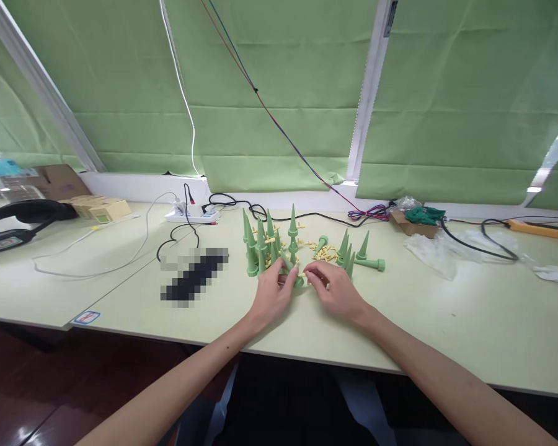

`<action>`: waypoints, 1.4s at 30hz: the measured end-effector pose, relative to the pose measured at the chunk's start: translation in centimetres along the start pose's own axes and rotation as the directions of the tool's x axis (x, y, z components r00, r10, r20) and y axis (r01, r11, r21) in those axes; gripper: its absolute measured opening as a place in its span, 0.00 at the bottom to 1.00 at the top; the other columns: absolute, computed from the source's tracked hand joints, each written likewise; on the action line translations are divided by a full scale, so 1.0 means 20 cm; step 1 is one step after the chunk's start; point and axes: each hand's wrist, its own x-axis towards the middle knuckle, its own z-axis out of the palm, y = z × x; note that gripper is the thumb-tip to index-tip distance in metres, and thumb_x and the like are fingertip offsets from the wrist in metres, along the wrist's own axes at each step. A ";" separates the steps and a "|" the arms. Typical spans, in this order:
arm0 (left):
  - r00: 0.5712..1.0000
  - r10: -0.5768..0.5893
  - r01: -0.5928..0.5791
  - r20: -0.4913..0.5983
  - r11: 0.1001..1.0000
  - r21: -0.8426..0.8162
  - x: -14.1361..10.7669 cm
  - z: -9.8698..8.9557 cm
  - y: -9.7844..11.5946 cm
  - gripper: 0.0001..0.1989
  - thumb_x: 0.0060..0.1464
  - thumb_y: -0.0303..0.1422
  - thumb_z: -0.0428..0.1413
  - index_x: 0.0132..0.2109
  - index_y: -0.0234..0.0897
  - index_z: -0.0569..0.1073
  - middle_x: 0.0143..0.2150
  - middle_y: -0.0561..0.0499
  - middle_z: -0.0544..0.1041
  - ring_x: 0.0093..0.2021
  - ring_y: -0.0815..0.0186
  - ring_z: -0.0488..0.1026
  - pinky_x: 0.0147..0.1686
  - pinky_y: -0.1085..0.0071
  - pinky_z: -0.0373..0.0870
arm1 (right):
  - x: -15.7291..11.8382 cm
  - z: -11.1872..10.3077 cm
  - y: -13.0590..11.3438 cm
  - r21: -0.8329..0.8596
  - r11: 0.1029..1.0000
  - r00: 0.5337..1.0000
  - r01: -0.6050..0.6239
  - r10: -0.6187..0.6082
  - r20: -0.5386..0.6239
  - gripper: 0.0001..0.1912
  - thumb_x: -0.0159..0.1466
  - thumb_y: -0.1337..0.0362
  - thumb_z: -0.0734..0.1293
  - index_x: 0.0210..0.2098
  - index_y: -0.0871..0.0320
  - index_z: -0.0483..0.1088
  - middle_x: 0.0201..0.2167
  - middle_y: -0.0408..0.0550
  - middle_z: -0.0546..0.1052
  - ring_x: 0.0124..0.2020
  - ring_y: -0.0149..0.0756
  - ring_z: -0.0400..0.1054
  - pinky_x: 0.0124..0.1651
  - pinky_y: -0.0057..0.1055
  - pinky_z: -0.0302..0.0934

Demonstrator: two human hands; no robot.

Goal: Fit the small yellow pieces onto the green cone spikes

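My left hand (274, 290) is closed round a green plastic spike (287, 261), which lies tilted with its wide capped end toward my right hand. Fingers of my right hand (337, 290) are pinched together at a small yellow peg (301, 275) beside that capped end; the fingertips partly hide it. Several more green spikes (261, 238) stand point up just beyond my left hand, some with yellow pegs sticking out sideways. Beyond my right hand is a smaller group of spikes (343, 246), with one spike (371, 264) lying on its side. Loose yellow pegs (326, 253) are scattered between the groups.
A power strip (193, 214) with cables sits at the back, near a pixelated dark patch (195, 274). Headphones (23, 220) and yellow boxes (105, 209) are at left. To the right are a small cardboard box (413, 225), plastic bags (432, 254) and a black cable.
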 end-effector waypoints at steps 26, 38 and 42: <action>0.999 0.017 -0.017 -0.028 1.000 0.009 -0.01 0.00 0.00 0.17 0.61 0.42 0.51 0.30 0.38 0.57 0.21 0.60 0.58 0.18 0.74 0.57 0.20 0.76 0.53 | 0.00 0.03 0.06 0.039 0.994 0.994 0.105 -0.104 -0.016 0.06 0.69 0.66 0.60 0.36 0.58 0.68 0.30 0.45 0.72 0.30 0.33 0.64 0.35 0.29 0.57; 0.994 0.112 -0.112 0.002 0.992 0.050 -0.01 0.01 -0.02 0.13 0.63 0.40 0.50 0.32 0.36 0.63 0.34 0.52 0.71 0.24 0.74 0.62 0.23 0.75 0.59 | 0.00 0.03 0.06 0.028 0.997 0.997 0.078 -0.078 0.004 0.06 0.69 0.67 0.60 0.36 0.57 0.67 0.29 0.44 0.72 0.29 0.33 0.64 0.34 0.29 0.56; 0.990 0.139 -0.140 0.016 0.989 0.054 -0.01 0.00 -0.01 0.12 0.63 0.38 0.51 0.32 0.36 0.64 0.35 0.53 0.73 0.24 0.74 0.62 0.24 0.76 0.60 | 0.00 0.03 0.06 0.035 0.997 0.997 0.071 -0.071 0.015 0.06 0.68 0.67 0.59 0.36 0.57 0.67 0.28 0.44 0.72 0.30 0.33 0.65 0.35 0.29 0.56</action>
